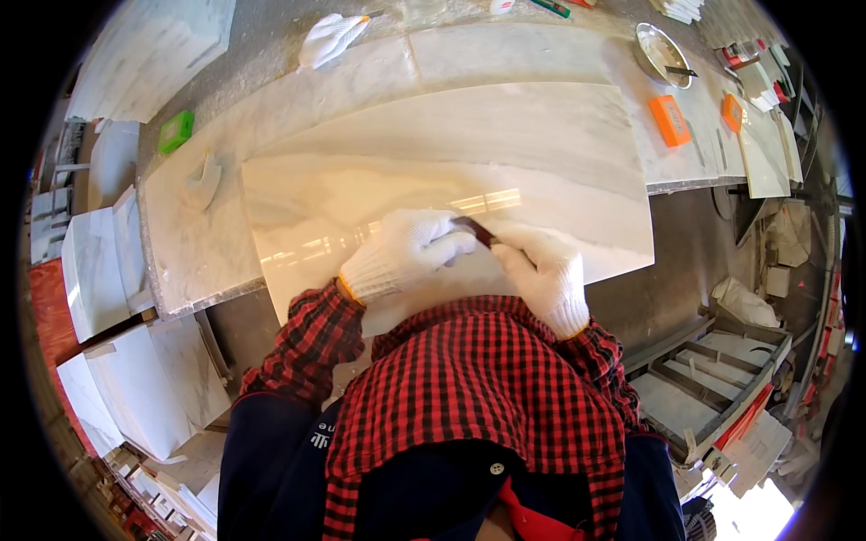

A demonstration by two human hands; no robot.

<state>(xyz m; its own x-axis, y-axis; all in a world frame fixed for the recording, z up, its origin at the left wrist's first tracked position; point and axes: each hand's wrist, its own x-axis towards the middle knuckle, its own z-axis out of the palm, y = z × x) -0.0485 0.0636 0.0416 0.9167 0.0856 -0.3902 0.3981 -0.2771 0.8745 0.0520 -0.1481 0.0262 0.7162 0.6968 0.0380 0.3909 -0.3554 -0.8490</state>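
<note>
My left hand (404, 250), in a white knit glove, is closed, with its thumb and fingers at the left end of a small dark flat strip (475, 231). The right end of that strip is pinched by my right hand (547, 278), gloved the same way. The fingers cover both ends, so its exact kind does not show. Below my hands lies a large polished marble slab (559, 135), cream and white with grey veining. Light from above reflects off its surface.
The slab rests on a stone-topped bench (505, 50). A spare white glove (329, 41), a green block (176, 132), two orange blocks (669, 121) and a metal bowl (651, 43) with a tool in it lie around it. Stone slabs (153, 379) stand at left, a metal rack (713, 379) at right.
</note>
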